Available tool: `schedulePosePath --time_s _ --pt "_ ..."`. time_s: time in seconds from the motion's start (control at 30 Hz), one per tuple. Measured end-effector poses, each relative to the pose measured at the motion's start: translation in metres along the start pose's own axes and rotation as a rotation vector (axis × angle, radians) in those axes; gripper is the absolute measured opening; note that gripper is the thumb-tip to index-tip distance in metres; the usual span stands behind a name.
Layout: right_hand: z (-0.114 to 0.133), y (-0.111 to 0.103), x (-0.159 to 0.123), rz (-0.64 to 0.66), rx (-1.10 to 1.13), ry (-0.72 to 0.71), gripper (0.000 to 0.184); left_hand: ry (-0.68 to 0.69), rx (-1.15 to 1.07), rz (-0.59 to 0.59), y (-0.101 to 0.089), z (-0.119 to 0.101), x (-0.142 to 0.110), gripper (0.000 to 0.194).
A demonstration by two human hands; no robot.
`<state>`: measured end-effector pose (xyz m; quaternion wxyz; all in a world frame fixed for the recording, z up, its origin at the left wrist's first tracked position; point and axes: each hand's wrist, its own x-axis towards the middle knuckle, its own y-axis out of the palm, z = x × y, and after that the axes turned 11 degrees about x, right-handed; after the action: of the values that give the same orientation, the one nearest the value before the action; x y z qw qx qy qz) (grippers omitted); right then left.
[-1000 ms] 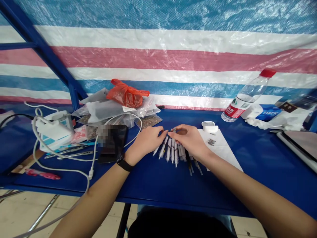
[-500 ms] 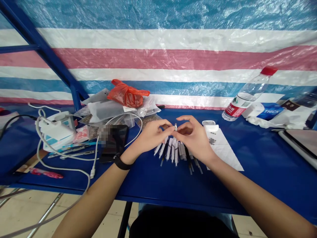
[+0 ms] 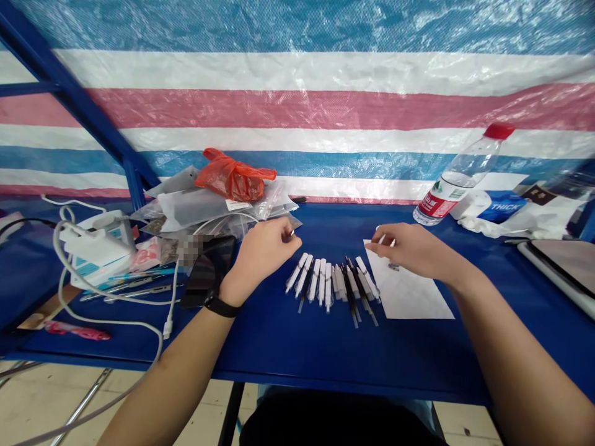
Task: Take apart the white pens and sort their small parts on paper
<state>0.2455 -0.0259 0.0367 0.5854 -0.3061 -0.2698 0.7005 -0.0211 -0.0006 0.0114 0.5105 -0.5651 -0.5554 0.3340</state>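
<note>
My left hand (image 3: pixel 267 249), with a black band on its wrist, is closed above the left end of a row of slim pens. Its thumb and fingers pinch a small white piece (image 3: pixel 292 233); most of it is hidden. My right hand (image 3: pixel 413 251) is over the top of a white paper sheet (image 3: pixel 413 297), fingers curled with a gap between thumb and forefinger. A white case (image 3: pixel 379 232) is mostly covered by that hand. Small dark metal bits (image 3: pixel 393 267) lie on the paper. Several white-capped pens (image 3: pixel 322 279) and dark refills (image 3: pixel 352 297) lie between my hands.
At left are a phone (image 3: pixel 207 272), a white power strip (image 3: pixel 93 244) with cables and a pink pen (image 3: pixel 77 330). Plastic bags and a red bag (image 3: pixel 235 176) lie behind. A water bottle (image 3: pixel 458 176), tissue pack (image 3: pixel 497 207) and dark-topped device (image 3: pixel 562 266) are right.
My hands have come apart from their meeting point above the pens. The left has moved left with the small white piece; the right has moved right, over the white case and paper.
</note>
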Motion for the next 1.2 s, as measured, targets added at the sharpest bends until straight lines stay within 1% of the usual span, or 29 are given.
schedulePosePath --time_s 0.07,0.1,0.17,0.23,0.33,0.43,0.57,0.67,0.73,0.83,0.93,1.0,1.1,1.2 --pt "-0.001 -0.002 -0.002 0.086 -0.042 0.083 0.029 -0.014 0.134 0.153 0.002 0.004 0.002 0.011" --pt "0.000 -0.001 -0.003 0.128 -0.055 0.107 0.028 -0.017 0.171 0.211 0.004 0.005 0.002 0.012" --pt "0.004 0.004 -0.005 0.192 -0.088 0.156 0.025 -0.017 0.198 0.273 0.005 0.005 0.003 0.016" --pt "0.007 0.010 -0.005 0.231 -0.131 0.205 0.025 -0.021 0.207 0.286 0.006 0.004 0.003 0.023" --pt "0.007 0.019 -0.004 0.254 -0.145 0.224 0.032 -0.034 0.232 0.281 0.003 0.000 0.001 0.034" --pt "0.004 0.026 -0.001 0.259 -0.116 0.220 0.038 -0.043 0.245 0.279 0.000 -0.005 -0.002 0.034" --pt "0.005 0.029 -0.001 0.245 -0.092 0.234 0.041 -0.051 0.254 0.239 0.000 -0.009 -0.006 0.033" --pt "0.004 0.025 -0.001 0.258 0.011 0.198 0.032 -0.050 0.261 0.200 0.000 -0.010 -0.007 0.032" --pt "0.002 0.019 -0.001 0.243 0.096 0.155 0.027 -0.038 0.258 0.170 0.001 -0.010 -0.007 0.032" --pt "-0.004 0.009 -0.001 0.156 0.270 0.124 0.027 -0.015 0.248 0.122 0.002 -0.010 -0.008 0.030" --pt "-0.010 0.004 0.000 0.102 0.407 0.151 0.026 -0.003 0.250 0.089 0.003 -0.011 -0.010 0.029" --pt "-0.013 0.004 0.000 0.102 0.365 0.189 0.025 0.000 0.255 0.085 0.002 -0.012 -0.010 0.028" --pt "-0.015 0.007 0.000 0.130 0.164 0.210 0.024 0.000 0.247 0.088 0.001 -0.013 -0.011 0.029" --pt "-0.012 0.011 -0.001 0.192 0.040 0.206 0.029 0.000 0.225 0.076 0.001 -0.012 -0.010 0.029"
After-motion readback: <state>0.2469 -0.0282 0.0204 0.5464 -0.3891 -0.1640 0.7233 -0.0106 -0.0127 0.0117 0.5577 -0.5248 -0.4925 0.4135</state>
